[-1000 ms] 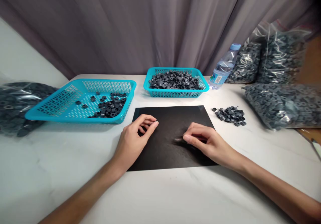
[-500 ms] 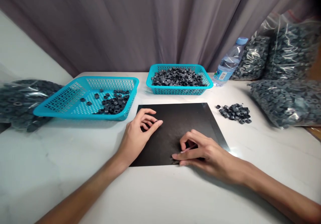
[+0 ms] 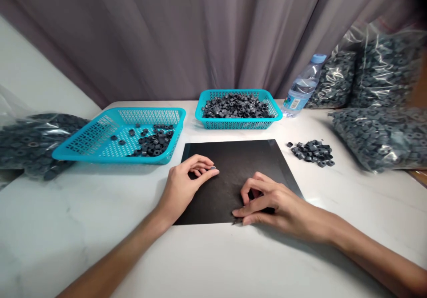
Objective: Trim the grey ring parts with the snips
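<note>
My left hand (image 3: 187, 180) is over the left part of a black mat (image 3: 230, 160), fingers curled. A small dark grey piece (image 3: 212, 168) shows between its thumb and fingertips. Lower on the mat, my right hand (image 3: 271, 202) has its thumb and fingers bent together near the front edge. Dark scraps (image 3: 236, 221) lie just under its fingertips; whatever sits inside its curled fingers is hidden. To the right of the mat is a loose pile of short dark grey tube pieces (image 3: 312, 151).
A blue basket (image 3: 80, 155) at left holds some grey pieces; another blue basket (image 3: 240, 123) behind the mat holds many more. A water bottle (image 3: 302, 89) stands at back right. Bulging clear bags of pieces lie at right (image 3: 383, 138) and far left (image 3: 36, 142).
My left fingers have closed in, and the grey piece now shows at their tips. The right fingertips have shifted slightly toward the mat's front edge; a pinkish strip seen there earlier is hidden.
</note>
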`<act>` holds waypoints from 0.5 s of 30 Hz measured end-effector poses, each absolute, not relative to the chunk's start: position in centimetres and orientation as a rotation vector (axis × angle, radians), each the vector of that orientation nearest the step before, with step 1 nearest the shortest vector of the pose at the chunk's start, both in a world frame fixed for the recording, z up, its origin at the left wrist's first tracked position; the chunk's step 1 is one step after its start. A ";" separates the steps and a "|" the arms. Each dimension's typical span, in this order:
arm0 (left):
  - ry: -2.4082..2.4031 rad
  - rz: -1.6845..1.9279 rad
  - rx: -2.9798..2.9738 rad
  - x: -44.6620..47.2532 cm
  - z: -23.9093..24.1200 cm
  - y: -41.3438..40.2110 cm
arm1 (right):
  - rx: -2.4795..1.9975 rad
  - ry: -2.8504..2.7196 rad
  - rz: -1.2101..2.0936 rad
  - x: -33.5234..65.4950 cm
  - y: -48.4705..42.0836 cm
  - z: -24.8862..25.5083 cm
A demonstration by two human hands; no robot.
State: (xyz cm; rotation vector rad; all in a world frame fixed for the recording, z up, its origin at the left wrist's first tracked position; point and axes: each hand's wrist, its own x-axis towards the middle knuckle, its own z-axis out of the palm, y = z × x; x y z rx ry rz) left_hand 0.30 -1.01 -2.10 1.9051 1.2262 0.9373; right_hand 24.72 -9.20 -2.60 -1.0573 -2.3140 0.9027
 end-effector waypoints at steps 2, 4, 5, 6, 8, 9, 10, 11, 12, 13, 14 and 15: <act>1.208 0.937 1.900 0.2 -2.2 -1.0 | -1.052 -2.253 0.962 24.7 -9.1 -2.5; 1.174 0.925 1.872 0.1 -2.2 -1.0 | -1.059 -2.131 1.006 24.7 -8.8 -2.7; 1.154 0.913 1.844 0.1 -2.2 -1.1 | -1.069 -2.060 1.025 24.6 -8.7 -2.8; 1.137 0.899 1.809 0.1 -2.3 -1.1 | -1.081 -1.990 1.039 24.6 -8.5 -2.9; 1.123 0.877 1.719 0.1 -2.3 -1.0 | -1.110 -1.880 1.061 24.5 -8.2 -3.2; 1.121 0.870 1.669 0.1 -2.4 -1.0 | -1.123 -1.845 1.069 24.5 -8.2 -3.2; 1.119 0.864 1.621 0.0 -2.4 -0.9 | -1.138 -1.821 1.081 24.5 -8.1 -3.3; 1.116 0.857 1.578 0.0 -2.5 -0.9 | -1.153 -1.805 1.095 24.5 -8.1 -3.3; 1.111 0.849 1.545 0.0 -2.5 -0.8 | -1.169 -1.793 1.110 24.4 -8.1 -3.4; 1.105 0.839 1.523 0.0 -2.5 -0.8 | -1.185 -1.786 1.125 24.4 -8.1 -3.4; 1.101 0.830 1.508 0.0 -2.4 -0.7 | -1.201 -1.780 1.135 24.4 -8.1 -3.4; 1.104 0.825 1.495 0.0 -2.3 -0.7 | -1.214 -1.779 1.142 24.4 -8.1 -3.5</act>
